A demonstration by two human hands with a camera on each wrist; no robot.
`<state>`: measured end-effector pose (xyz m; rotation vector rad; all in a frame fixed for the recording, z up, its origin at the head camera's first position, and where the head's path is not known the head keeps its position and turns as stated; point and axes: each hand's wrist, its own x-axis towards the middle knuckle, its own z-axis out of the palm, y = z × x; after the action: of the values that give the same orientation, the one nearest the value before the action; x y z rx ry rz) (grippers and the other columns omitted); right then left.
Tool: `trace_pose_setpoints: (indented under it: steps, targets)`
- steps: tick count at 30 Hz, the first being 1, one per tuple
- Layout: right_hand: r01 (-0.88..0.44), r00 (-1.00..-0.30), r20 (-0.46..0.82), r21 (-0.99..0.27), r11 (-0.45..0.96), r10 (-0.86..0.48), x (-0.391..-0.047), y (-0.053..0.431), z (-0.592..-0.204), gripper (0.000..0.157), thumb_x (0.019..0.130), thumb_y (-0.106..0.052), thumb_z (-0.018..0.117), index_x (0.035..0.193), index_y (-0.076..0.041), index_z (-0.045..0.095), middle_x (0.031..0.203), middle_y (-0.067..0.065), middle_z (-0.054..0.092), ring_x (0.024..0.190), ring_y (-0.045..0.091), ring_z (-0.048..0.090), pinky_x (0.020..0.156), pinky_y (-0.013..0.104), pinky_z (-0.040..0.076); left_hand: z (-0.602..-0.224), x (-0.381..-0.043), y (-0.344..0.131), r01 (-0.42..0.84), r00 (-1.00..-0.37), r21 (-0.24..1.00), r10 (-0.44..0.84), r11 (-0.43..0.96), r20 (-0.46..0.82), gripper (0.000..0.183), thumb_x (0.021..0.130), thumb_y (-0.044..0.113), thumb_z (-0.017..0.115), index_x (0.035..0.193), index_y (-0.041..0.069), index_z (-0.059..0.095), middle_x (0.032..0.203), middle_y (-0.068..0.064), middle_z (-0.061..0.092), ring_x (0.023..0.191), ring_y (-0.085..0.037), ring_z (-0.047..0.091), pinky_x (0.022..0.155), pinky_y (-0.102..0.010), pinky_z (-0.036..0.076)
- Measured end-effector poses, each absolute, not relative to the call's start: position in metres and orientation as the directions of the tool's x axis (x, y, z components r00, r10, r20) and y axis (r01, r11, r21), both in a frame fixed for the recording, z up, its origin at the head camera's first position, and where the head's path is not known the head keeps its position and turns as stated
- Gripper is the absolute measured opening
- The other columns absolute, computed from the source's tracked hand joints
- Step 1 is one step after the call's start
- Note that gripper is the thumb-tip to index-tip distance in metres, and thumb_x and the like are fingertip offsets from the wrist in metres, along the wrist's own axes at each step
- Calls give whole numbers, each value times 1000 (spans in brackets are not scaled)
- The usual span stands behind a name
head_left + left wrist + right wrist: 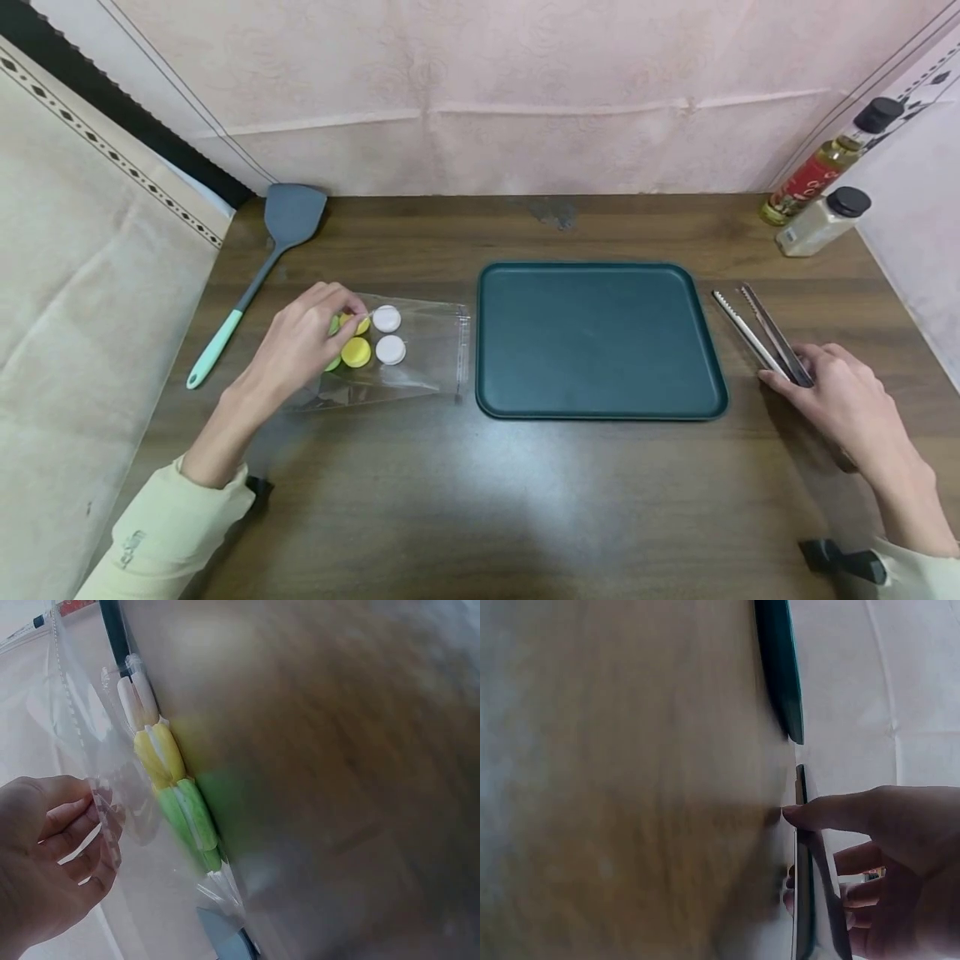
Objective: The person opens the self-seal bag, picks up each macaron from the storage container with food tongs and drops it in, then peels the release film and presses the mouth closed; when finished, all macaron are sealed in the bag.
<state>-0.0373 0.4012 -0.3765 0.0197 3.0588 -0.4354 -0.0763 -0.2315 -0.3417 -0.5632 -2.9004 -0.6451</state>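
Note:
A clear plastic bag (435, 354) lies left of the middle. Inside are white discs (391, 350), yellow discs (356, 352) and green ones partly hidden by my left hand (300, 337). From the left wrist view, the yellow (159, 756) and green pieces (187, 821) have a pale middle layer like macarons. Thumb and fingers of that hand pinch the bag's film. Over on the right, my right hand (847, 400) grips metal tongs (746, 332) at their closed end, thumb on one side and fingers on the other. The tongs' arms are spread, tips pointing away from me.
A dark green tray (600, 408) lies between the bag and the tongs. Behind the left hand is a grey spatula (292, 217) with a mint handle. An oil bottle (806, 183) and a black-capped jar (817, 225) stand at the back right.

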Motion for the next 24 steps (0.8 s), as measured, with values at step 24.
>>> trace_pose_setpoints:
  steps: [24]
  targets:
    - [-39,-979,-186,-208,977,-79,-54,401,-368,91,104,-55,73,133,28,49,111,49,57,100,65,59,86,78,49,-342,-71,-233,373,-927,385,321,844,194,3,102,1,73,104,1,76,107,-14,76,99,-33,69,76,-50,58]
